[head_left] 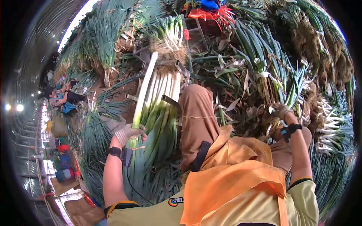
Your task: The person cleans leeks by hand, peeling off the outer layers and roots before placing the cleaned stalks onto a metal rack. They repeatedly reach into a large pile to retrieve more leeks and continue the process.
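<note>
My left hand (130,135), in a pale glove, is closed around the green part of a long green onion (145,90). Its white stalk slants up over a row of green onions (163,88) lying side by side in a metal frame (181,67). Far to the right, my right hand (283,112), also gloved, has its fingers curled at the base of a green onion (296,92) with upright leaves. Some of its fingertips are hard to make out. Black devices are strapped to both wrists.
A rooted bundle (169,35) sits at the frame's far end. Heaps of green onions (103,34) lie left and a white-stalked pile (330,120) right. Dry leaf litter (237,83) covers the ground. Another person (66,96) sits far left. Red plastic strips (207,15) lie at the top.
</note>
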The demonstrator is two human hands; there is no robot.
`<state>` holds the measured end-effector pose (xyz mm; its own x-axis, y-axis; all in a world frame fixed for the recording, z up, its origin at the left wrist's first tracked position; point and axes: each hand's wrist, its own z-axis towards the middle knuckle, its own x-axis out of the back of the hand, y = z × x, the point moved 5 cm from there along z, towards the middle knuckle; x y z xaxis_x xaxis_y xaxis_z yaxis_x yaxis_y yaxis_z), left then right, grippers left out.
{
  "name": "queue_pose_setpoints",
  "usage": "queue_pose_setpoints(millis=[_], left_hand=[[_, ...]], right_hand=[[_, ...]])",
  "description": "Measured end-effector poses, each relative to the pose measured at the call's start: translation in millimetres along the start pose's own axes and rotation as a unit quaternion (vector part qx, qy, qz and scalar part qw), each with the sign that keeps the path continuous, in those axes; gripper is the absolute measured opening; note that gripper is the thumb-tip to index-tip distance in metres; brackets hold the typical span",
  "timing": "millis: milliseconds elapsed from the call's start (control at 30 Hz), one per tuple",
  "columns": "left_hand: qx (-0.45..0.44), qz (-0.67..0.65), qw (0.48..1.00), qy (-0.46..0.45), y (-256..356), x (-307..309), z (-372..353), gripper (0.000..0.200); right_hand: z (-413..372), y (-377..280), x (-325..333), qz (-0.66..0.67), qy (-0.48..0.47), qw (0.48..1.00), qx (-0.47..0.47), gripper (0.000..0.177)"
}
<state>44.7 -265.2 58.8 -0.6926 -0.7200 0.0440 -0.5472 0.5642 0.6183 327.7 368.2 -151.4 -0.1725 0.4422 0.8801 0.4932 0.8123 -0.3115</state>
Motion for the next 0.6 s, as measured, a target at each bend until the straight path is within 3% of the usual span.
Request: queue_pose_setpoints(millis=[33,67,100,133,267,367,433,500,567,600], left_hand=[[0.009,-0.001,1.000,-0.004,-5,7,5,0.024],[0.023,-0.029,0.999,0.009,-10,14,11,0.025],[0.035,-0.057,0.997,0.022,-16,21,16,0.025],[0.057,-0.081,0.995,0.020,-27,32,23,0.025],[0.091,-0.051,0.994,0.032,-36,69,39,0.037],[0.084,-0.009,0.994,0.063,-25,72,39,0.037],[0.081,-0.008,0.995,0.056,-26,71,52,0.035],[0.003,-0.016,0.999,0.033,-8,55,59,0.032],[-0.005,-0.041,0.998,0.044,20,30,55,0.027],[-0.024,-0.064,0.997,0.037,42,13,48,0.028]], right_hand=[[-1,-5,-42,0.214,-0.064,0.968,-0.112,0.034],[-7,-17,-72,0.424,-0.135,0.873,-0.201,0.034],[-16,-29,-100,0.583,-0.168,0.729,-0.317,0.034],[-29,-37,-113,0.592,-0.185,0.711,-0.332,0.033],[-65,-32,-125,0.448,-0.209,0.808,-0.321,0.028],[-53,-18,-109,0.225,-0.175,0.909,-0.305,0.024],[-34,-16,-90,0.088,-0.134,0.937,-0.312,0.022],[-9,-47,-52,0.120,-0.083,0.943,-0.300,0.019],[-21,-180,50,0.312,-0.063,0.928,-0.195,0.017],[-18,-218,61,0.407,-0.054,0.901,-0.140,0.016]])
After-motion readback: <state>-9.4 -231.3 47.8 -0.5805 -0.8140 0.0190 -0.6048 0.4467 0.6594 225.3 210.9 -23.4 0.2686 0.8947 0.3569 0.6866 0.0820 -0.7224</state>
